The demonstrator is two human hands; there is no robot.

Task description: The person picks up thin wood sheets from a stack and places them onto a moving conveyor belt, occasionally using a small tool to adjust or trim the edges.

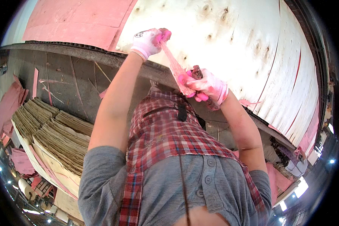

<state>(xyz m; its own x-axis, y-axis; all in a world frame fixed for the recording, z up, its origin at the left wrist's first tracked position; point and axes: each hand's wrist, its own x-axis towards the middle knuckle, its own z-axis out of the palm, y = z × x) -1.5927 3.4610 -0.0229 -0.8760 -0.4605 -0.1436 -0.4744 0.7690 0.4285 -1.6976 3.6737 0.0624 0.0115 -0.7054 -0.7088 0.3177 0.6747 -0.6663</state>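
Observation:
A narrow pink strip of wood veneer [172, 62] stretches at a slant between my two gloved hands, above the front edge of the work surface. My left hand [148, 41], in a white glove with pink-stained fingers, is closed round the strip's upper end. My right hand [211, 86], gloved the same way, is closed on its lower end, near my apron [165, 116]. A dark reddish-brown, rough stick-like thing [196, 72] also pokes out of the right hand; its kind is unclear. Under my hands lies a pale, knotty veneer sheet [222, 41].
A pink veneer sheet [75, 22] lies left of the pale one. The dark table edge [86, 50] runs before me. Lower left stands a stack of veneer sheets [60, 132]; scraps litter the floor [67, 81]. Cracks split the pale sheets at right.

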